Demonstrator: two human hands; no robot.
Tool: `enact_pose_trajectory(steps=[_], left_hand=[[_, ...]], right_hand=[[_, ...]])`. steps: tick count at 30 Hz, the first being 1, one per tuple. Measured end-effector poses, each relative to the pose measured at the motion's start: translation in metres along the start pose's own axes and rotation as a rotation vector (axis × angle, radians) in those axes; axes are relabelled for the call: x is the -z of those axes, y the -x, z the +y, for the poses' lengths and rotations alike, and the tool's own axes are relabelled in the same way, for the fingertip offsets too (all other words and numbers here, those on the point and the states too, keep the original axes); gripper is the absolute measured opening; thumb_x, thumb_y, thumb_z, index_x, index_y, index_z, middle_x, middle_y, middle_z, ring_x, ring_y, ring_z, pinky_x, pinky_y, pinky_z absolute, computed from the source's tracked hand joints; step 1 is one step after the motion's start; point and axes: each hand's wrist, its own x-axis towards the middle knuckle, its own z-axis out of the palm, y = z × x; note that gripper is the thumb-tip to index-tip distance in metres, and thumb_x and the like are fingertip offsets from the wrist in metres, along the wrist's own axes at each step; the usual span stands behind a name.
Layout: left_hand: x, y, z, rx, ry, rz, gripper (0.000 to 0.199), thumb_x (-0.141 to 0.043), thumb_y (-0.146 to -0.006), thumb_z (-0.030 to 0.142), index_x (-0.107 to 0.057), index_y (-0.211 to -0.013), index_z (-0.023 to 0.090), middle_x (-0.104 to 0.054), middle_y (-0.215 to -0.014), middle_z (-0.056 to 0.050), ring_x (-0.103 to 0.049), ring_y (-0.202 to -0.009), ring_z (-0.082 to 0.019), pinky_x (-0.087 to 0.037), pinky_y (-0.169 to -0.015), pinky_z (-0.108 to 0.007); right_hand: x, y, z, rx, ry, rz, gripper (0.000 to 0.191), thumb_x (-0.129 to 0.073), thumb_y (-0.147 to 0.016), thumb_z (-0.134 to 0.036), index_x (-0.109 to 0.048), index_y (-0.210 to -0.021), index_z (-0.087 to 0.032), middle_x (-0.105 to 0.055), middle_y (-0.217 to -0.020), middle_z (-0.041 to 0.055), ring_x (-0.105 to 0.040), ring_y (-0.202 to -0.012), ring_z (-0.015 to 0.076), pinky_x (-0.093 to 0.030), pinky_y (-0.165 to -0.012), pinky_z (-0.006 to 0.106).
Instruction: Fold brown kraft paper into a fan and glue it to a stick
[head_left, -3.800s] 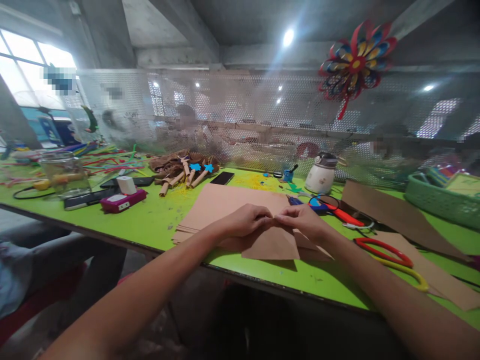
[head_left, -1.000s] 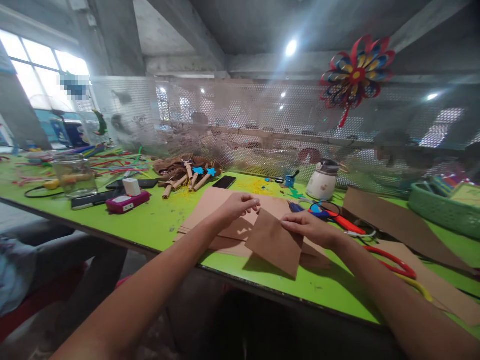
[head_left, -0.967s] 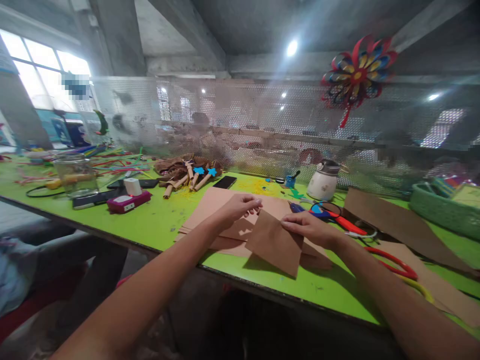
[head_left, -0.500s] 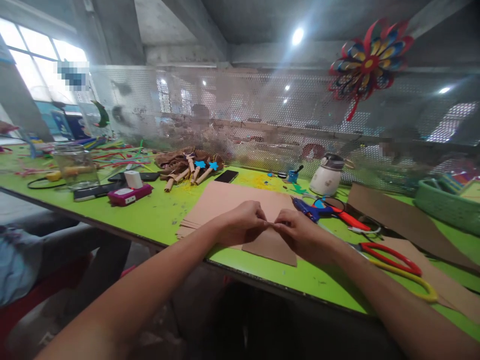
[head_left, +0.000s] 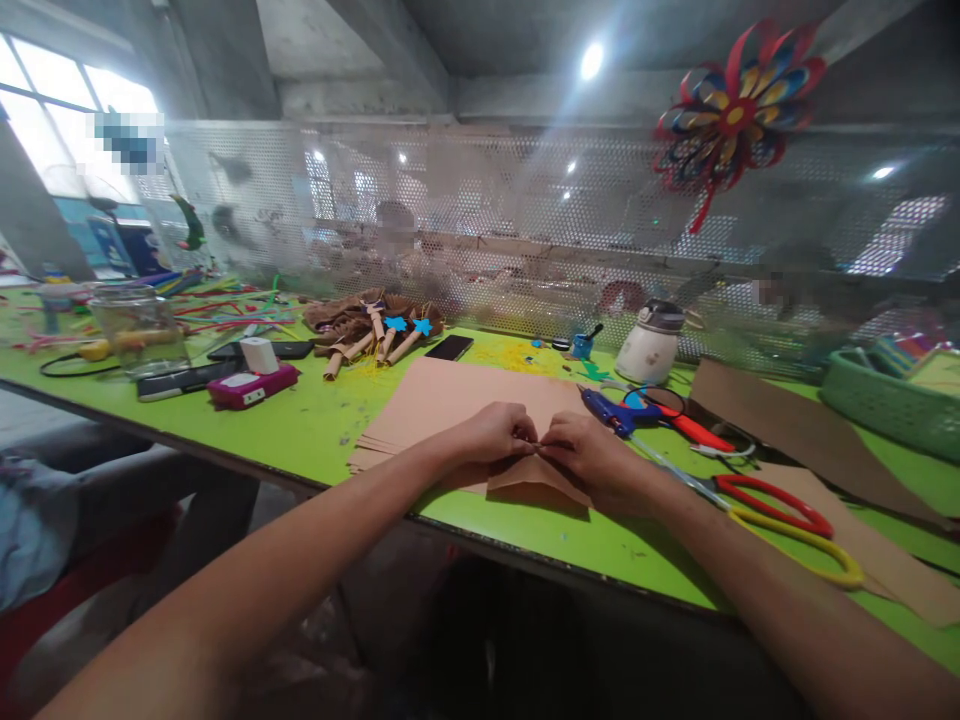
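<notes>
My left hand [head_left: 504, 432] and my right hand [head_left: 574, 450] meet fingertip to fingertip over the table's near edge. Both are closed, pinching the upper edge of a small sheet of brown paper [head_left: 534, 484]. That edge is bent up between the fingers, and the sheet's lower part hangs toward me. Beneath lies a stack of larger light-brown paper sheets [head_left: 457, 392]. To the right of my right hand are a blue glue gun [head_left: 611, 412] and large scissors with red and yellow handles [head_left: 780, 508], whose blades are partly hidden by my arm.
On the green table [head_left: 315, 425] stand a magenta power block [head_left: 255, 388], a glass jar [head_left: 142, 335], a phone [head_left: 450, 347] and a white bottle [head_left: 649, 345]. Rolled paper tubes [head_left: 360, 352] lie at the back. A green basket [head_left: 885, 405] and dark brown cardboard [head_left: 787, 425] occupy the right. A person's leg [head_left: 142, 465] shows at left.
The small brown sheet has bowed upward in the middle, its near edge lifting as both hands pinch it. My fingers have drawn slightly closer together. The whole view has shifted a little.
</notes>
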Motion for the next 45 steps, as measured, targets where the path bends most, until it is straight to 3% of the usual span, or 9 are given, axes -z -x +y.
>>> enact_pose_trajectory(steps=[8,16,22,29,36,45], left_hand=[[0.007,0.006,0.008,0.102,-0.038,-0.025,0.02,-0.056,-0.073,0.026,-0.069,-0.083,0.015,-0.065,-0.074,-0.005,-0.052,-0.064,-0.014,-0.034,-0.055,-0.023],[0.019,0.01,0.01,0.025,-0.248,-0.116,0.029,-0.051,-0.068,0.014,-0.071,-0.089,0.02,-0.063,-0.074,-0.005,-0.05,-0.063,-0.014,-0.032,-0.057,-0.025],[0.025,0.014,0.007,0.025,-0.25,-0.133,0.042,-0.051,-0.06,0.008,-0.068,-0.096,0.02,-0.063,-0.082,-0.005,-0.052,-0.069,-0.015,-0.035,-0.059,-0.024],[0.031,0.017,0.015,0.047,-0.266,-0.147,0.034,-0.052,-0.061,0.008,-0.068,-0.088,0.018,-0.063,-0.079,-0.004,-0.052,-0.066,-0.014,-0.034,-0.057,-0.023],[0.025,0.014,0.021,0.058,-0.384,-0.093,0.019,-0.05,-0.073,0.022,-0.067,-0.081,0.019,-0.061,-0.075,-0.005,-0.049,-0.064,-0.015,-0.031,-0.056,-0.025],[0.026,0.02,0.017,0.036,-0.386,-0.089,0.011,-0.05,-0.076,0.02,-0.06,-0.08,0.017,-0.057,-0.078,-0.003,-0.049,-0.066,-0.013,-0.03,-0.055,-0.023]], right_hand=[[0.006,0.006,0.0,-0.022,0.09,-0.039,0.019,-0.051,-0.084,-0.023,-0.068,-0.078,-0.017,-0.06,-0.076,0.0049,-0.055,-0.073,0.0145,-0.039,-0.066,0.024],[0.012,0.011,0.002,-0.008,0.051,-0.065,0.014,-0.051,-0.081,-0.017,-0.065,-0.077,-0.016,-0.059,-0.077,0.0045,-0.053,-0.071,0.0132,-0.038,-0.064,0.023],[0.012,0.016,0.004,-0.119,0.004,-0.039,0.011,-0.051,-0.078,-0.016,-0.061,-0.073,-0.017,-0.058,-0.075,0.0028,-0.05,-0.066,0.0125,-0.036,-0.057,0.022],[0.019,0.016,0.006,-0.153,-0.033,-0.073,0.012,-0.052,-0.075,-0.015,-0.064,-0.075,-0.018,-0.06,-0.077,0.0025,-0.052,-0.068,0.0132,-0.036,-0.057,0.022],[0.011,0.008,-0.004,-0.175,-0.112,-0.016,0.019,-0.056,-0.079,-0.034,-0.066,-0.081,-0.018,-0.061,-0.08,0.004,-0.053,-0.072,0.015,-0.038,-0.061,0.025],[0.002,0.011,0.004,-0.203,-0.127,0.021,0.01,-0.058,-0.077,-0.026,-0.062,-0.076,-0.016,-0.06,-0.074,0.0031,-0.053,-0.07,0.0149,-0.039,-0.061,0.025]])
